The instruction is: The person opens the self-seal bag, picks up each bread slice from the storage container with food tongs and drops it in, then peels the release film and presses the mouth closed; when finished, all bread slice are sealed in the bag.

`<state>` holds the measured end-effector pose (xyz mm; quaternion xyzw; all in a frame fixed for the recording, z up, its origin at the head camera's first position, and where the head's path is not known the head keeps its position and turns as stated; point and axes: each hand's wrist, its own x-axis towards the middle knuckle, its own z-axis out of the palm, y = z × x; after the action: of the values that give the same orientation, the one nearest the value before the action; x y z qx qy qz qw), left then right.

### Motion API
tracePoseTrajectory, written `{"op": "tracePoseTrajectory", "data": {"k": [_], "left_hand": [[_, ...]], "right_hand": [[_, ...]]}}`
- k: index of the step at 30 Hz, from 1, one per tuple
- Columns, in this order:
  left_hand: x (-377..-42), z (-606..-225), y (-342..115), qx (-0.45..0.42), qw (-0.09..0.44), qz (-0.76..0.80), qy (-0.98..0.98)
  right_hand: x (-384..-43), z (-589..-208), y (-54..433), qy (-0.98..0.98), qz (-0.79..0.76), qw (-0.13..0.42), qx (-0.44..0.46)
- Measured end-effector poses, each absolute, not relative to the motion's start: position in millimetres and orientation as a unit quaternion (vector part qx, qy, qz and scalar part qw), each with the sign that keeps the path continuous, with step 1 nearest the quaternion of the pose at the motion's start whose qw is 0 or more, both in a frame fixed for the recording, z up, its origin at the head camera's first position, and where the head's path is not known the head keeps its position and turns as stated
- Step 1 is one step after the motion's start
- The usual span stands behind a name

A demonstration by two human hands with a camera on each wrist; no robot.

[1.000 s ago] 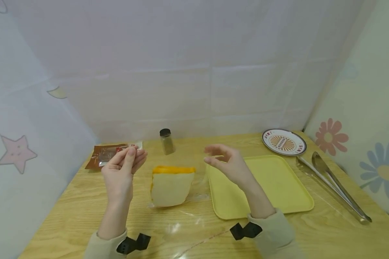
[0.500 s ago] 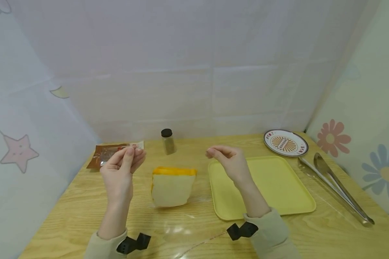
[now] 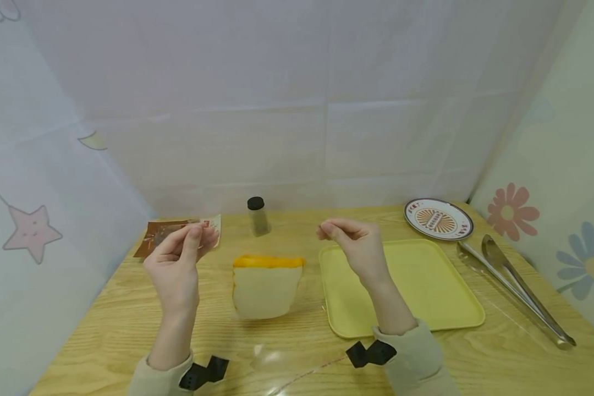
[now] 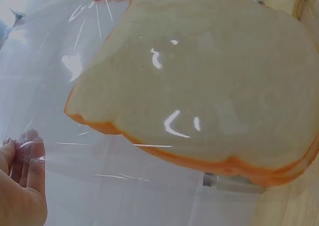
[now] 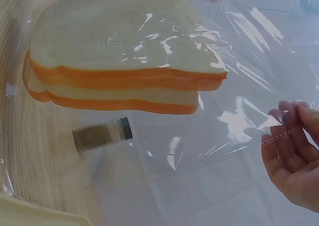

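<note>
Both hands hold up a clear plastic bag point(image 5: 234, 124) with bread slices point(image 3: 267, 291) inside, orange-crusted and pale. My left hand point(image 3: 175, 269) pinches one top corner of the film between thumb and fingers, seen also in the left wrist view, where the hand point(image 4: 22, 181) is at the lower left. My right hand point(image 3: 358, 253) pinches the opposite corner; in the right wrist view this hand point(image 5: 294, 156) grips the film's perforated-looking edge. The slices hang low between the hands, and at least two show stacked in the right wrist view. In the head view the film is hardly visible.
Behind the bread stands a small black-capped jar point(image 3: 259, 217). A brown packet point(image 3: 153, 236) lies behind my left hand. At the right are a yellow tray point(image 3: 425, 286), a patterned plate point(image 3: 438, 219) and metal tongs point(image 3: 520, 294). White cloth walls surround the wooden table point(image 3: 104, 341).
My right thumb and fingers, apart a second ago, have come together on the film. The left hand has shifted slightly left. The bread sits a little further right.
</note>
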<state>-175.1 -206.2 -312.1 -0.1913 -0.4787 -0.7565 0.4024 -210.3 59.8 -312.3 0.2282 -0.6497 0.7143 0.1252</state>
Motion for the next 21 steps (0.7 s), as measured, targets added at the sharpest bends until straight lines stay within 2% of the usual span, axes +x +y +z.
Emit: {"op": "tracePoseTrajectory", "data": {"k": [7,15,21], "left_hand": [[-175.6,-315.5,-210.9,-0.162,0.392,-0.741,-0.521],[-174.8,-315.4,-225.1,-0.180,0.321,-0.724,-0.583],[-172.9,-311.1,-229.3,-0.199,0.295,-0.709,-0.609]], "right_hand": [[-214.6,-315.7,60.0,-0.650,0.716,0.107,0.231],[-216.7,-316.5,62.5,-0.653,0.714,0.100,0.233],[-216.8,-314.7,66.0,-0.657,0.707,0.105,0.240]]}}
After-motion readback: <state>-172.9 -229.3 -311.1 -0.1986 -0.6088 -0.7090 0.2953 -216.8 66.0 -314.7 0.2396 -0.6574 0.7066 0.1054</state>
